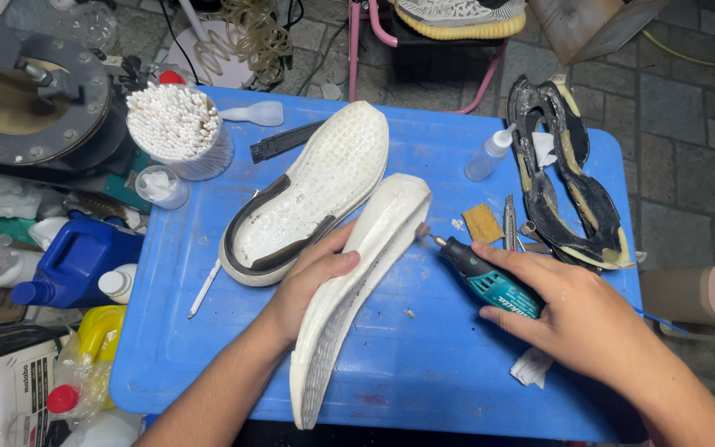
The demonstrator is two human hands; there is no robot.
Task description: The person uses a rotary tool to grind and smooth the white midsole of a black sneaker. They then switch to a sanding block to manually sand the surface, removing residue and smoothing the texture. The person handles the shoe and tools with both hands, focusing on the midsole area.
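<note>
2 white shoe soles (316, 194) (357, 298), 1 rotary tool (486, 281), 1 squeeze bottle (488, 156), 1 sponge (482, 222), 1 tub of cotton swabs (177, 131).

white printed carton (22, 389) bottom left, beside a blue jug (76, 258)

A tub of cotton swabs (177, 128), a small squeeze bottle (488, 154), a yellow sponge (482, 223) and black outsole pieces (568, 178) lie on the blue surface (423, 364).
</note>
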